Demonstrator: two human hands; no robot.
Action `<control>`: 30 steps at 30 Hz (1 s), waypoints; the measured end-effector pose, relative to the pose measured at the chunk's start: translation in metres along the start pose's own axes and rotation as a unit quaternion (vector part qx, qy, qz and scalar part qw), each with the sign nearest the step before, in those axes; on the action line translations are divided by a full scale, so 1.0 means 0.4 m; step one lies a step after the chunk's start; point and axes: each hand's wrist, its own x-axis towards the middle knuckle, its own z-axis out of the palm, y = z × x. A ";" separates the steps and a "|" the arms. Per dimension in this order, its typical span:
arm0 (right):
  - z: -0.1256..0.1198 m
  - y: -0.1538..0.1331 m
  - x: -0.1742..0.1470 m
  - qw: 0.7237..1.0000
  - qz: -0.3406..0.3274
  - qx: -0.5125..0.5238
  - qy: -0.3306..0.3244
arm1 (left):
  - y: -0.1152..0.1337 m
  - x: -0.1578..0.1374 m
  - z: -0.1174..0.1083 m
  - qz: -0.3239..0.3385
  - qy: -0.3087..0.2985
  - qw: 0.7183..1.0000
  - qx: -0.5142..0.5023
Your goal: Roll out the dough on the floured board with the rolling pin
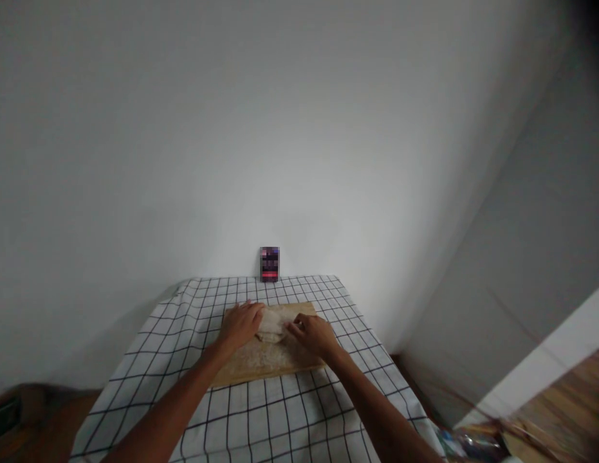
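Note:
A flat piece of pale dough [271, 325], with a folded front edge, lies on a flour-dusted wooden board [260, 368]. My left hand [241, 323] rests on the dough's left side with its fingers stretched out. At the right side, my right hand [313, 333] has its fingers curled, and the thumb and fingertips close in a pinch on the dough's right edge. The fingers cover parts of both dough edges.
The board sits on a table with a white, black-checked cloth [251, 424]. A phone-like upright object [269, 264], its front pixelated, leans against the white wall [299, 128] at the back. Blurred items [480, 445] lie low on the right.

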 end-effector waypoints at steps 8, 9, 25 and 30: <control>-0.018 -0.002 0.117 0.996 0.002 -0.071 -0.059 | -0.059 0.032 0.039 0.030 -0.067 0.996 0.048; -0.014 0.002 0.124 0.996 -0.003 -0.072 -0.056 | -0.062 0.034 0.044 0.020 -0.071 0.997 0.038; 0.052 -0.001 -0.002 0.996 -0.019 -0.020 0.088 | -0.032 -0.002 0.053 0.065 0.038 0.997 0.019; 0.062 -0.020 -0.041 0.994 -0.020 -0.045 0.100 | -0.035 -0.039 0.062 0.081 0.056 0.995 -0.007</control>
